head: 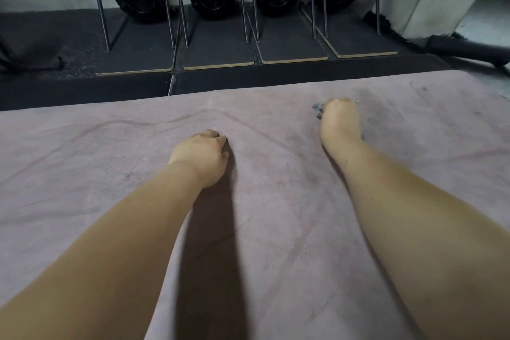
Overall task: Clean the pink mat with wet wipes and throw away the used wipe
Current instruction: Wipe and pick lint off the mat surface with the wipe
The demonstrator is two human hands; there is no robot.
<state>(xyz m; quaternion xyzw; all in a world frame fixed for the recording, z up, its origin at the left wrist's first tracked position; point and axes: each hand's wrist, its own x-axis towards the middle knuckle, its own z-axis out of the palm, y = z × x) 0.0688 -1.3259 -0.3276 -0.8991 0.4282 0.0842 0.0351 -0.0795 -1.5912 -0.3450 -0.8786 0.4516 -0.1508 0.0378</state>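
Your right hand (340, 119) was pressed down near the far edge of the pink mat (110, 168), curled closed over a wet wipe (317, 111), of which only a greyed, soiled corner showed at the left of your knuckles. You held it bunched under the palm, likely so the pressure went straight into the dark smudges beside it. Your left hand (202, 159) rested on the mat nearer you, fingers curled in a loose fist with nothing visible in it, seemingly bracing the wrinkled surface so it would not slide. Marks remained, so wiping looked unfinished, and no bin was in view.
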